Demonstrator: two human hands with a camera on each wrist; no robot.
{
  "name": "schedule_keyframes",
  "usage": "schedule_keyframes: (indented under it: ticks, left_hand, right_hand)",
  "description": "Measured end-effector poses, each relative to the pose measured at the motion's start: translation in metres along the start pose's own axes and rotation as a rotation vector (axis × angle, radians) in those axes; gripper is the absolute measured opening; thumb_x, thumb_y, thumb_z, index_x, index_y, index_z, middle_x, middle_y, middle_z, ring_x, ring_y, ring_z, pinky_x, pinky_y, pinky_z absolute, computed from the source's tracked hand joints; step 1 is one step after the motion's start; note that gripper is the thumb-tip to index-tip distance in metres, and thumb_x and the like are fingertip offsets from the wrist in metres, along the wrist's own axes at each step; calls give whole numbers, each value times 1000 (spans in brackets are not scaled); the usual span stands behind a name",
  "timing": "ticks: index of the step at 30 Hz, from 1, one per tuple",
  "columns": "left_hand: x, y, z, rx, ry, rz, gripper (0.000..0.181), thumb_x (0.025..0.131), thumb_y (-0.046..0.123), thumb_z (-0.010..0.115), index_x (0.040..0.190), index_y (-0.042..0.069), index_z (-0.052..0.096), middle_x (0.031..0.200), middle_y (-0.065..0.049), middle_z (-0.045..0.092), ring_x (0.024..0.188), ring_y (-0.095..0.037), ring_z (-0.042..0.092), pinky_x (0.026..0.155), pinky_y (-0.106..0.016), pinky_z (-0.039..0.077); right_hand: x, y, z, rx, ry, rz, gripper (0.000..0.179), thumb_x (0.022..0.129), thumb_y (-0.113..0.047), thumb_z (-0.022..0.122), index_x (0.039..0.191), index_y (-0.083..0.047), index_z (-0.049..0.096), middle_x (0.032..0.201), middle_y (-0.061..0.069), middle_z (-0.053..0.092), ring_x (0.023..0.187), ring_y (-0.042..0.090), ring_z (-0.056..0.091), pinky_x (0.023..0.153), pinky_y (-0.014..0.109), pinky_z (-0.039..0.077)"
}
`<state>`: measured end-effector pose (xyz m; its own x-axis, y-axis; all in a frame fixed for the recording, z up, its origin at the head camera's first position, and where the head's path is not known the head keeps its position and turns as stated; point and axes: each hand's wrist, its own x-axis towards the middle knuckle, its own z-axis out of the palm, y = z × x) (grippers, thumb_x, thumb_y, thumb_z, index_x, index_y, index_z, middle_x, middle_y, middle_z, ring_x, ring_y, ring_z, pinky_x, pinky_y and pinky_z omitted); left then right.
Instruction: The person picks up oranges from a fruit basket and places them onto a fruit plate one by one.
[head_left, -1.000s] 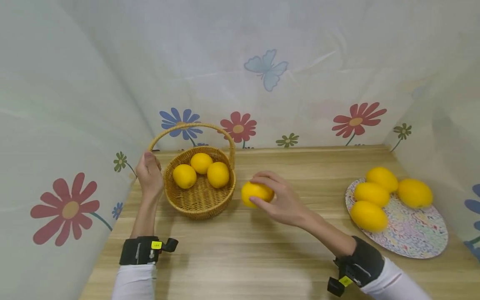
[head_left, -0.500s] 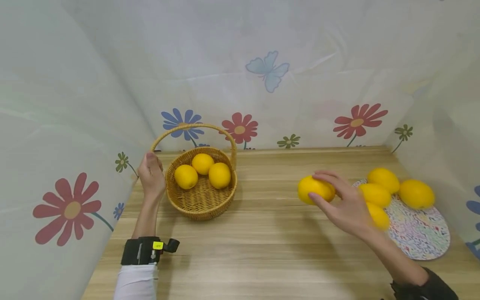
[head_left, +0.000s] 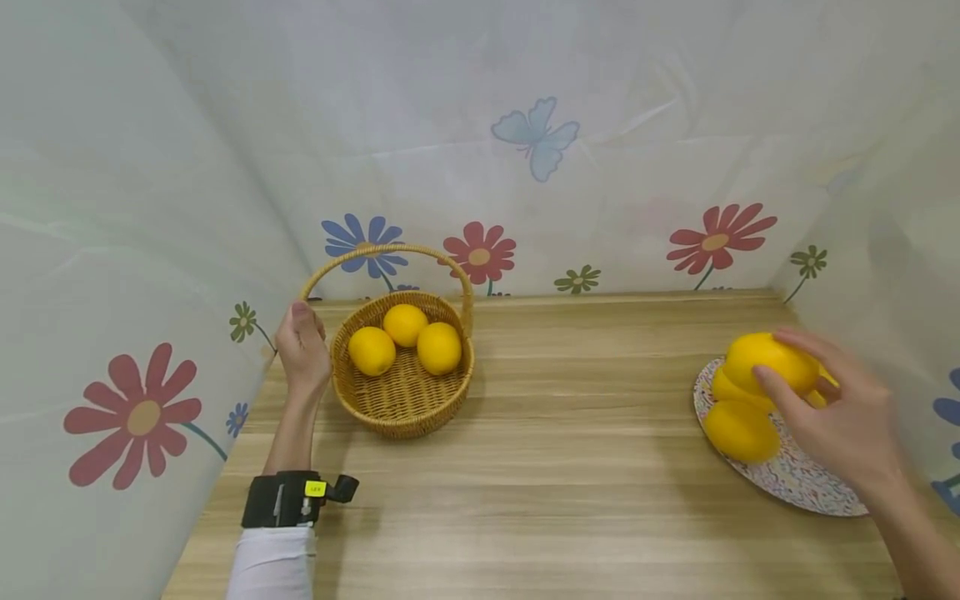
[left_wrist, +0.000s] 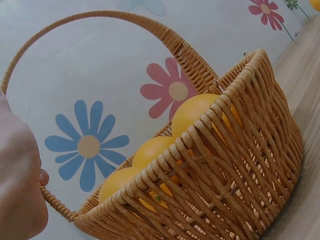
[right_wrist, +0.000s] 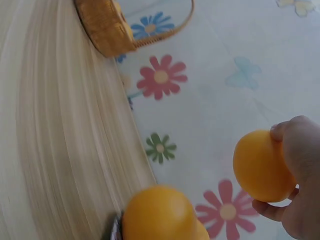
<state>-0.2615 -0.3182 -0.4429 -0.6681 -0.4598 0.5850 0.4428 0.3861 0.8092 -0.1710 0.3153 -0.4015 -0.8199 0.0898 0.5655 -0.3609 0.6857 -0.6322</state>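
My left hand (head_left: 303, 346) grips the left side of the handle (left_wrist: 100, 15) of a round wicker basket (head_left: 405, 425). Inside the basket lie three yellow lemons (head_left: 372, 352), grouped at its back. Over at the right, my right hand (head_left: 843, 408) holds another lemon (head_left: 768, 362) between thumb and fingers, above an oval patterned plate (head_left: 810, 487). A lemon on the plate (head_left: 742, 431) shows fully at its left side. Others there are partly hidden behind the held lemon and the hand. The right wrist view shows the held lemon (right_wrist: 262, 165) apart from a lemon (right_wrist: 160, 215) below.
A wooden table (head_left: 562, 467) spans between basket and plate. White sheeting (head_left: 615, 167) printed with flowers and a butterfly rises behind the table and at both sides, close to the basket and the plate.
My right hand has carried its lemon from beside the basket rightward across the table to above the plate. The left hand and the basket have stayed put.
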Motion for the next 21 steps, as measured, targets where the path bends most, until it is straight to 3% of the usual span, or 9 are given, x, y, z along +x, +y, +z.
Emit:
schedule_keyframes:
  ticks: [5,8,12,14,18,20,21]
  left_hand:
    - [1,0,-1,24,1,-7,64,109,84,40,79,27,44,66,13,38,58,-6,28,58,-23,24]
    - [2,1,-1,32,7,-12,65,109,84,40,78,27,44,65,13,37,57,-6,28,58,-23,23]
    - [2,-1,0,22,8,-15,66,110,82,40,79,24,44,66,14,36,58,-5,27,58,-22,23]
    - [1,-1,0,15,4,-12,66,111,81,40,80,23,45,66,15,36,59,-5,27,59,-22,23]
    - [1,-3,-1,17,-7,-6,64,111,81,39,81,24,44,67,14,36,59,-5,27,60,-23,24]
    - [0,-2,-2,30,-14,-11,64,111,81,39,81,25,44,67,13,36,59,-6,27,59,-23,23]
    - [0,-1,-2,32,-20,-14,64,110,82,39,81,26,44,66,13,36,58,-6,27,58,-23,23]
  right_hand:
    - [-2,26,-23,-78,39,118,52,102,-10,83,152,-6,68,148,-35,57,124,-20,46,91,-7,38]
    - [-6,39,-33,-128,29,184,53,107,-15,79,157,-5,63,160,-19,59,137,-14,48,101,-4,39]
    - [-13,49,-44,-248,-50,342,60,115,-29,68,168,-7,50,180,17,42,169,23,39,133,20,31]
    - [-17,53,-49,-296,-93,416,64,116,-34,63,171,-7,43,181,26,36,168,49,34,140,37,29]
    - [-26,68,-58,-361,-124,493,67,117,-35,61,172,-3,39,179,34,33,155,62,37,138,59,36]
    - [-32,78,-61,-382,-129,491,66,117,-34,62,170,0,41,175,38,35,151,64,39,122,37,53]
    - [-34,83,-62,-393,-137,493,66,117,-34,62,169,2,41,174,40,35,150,65,38,118,45,57]
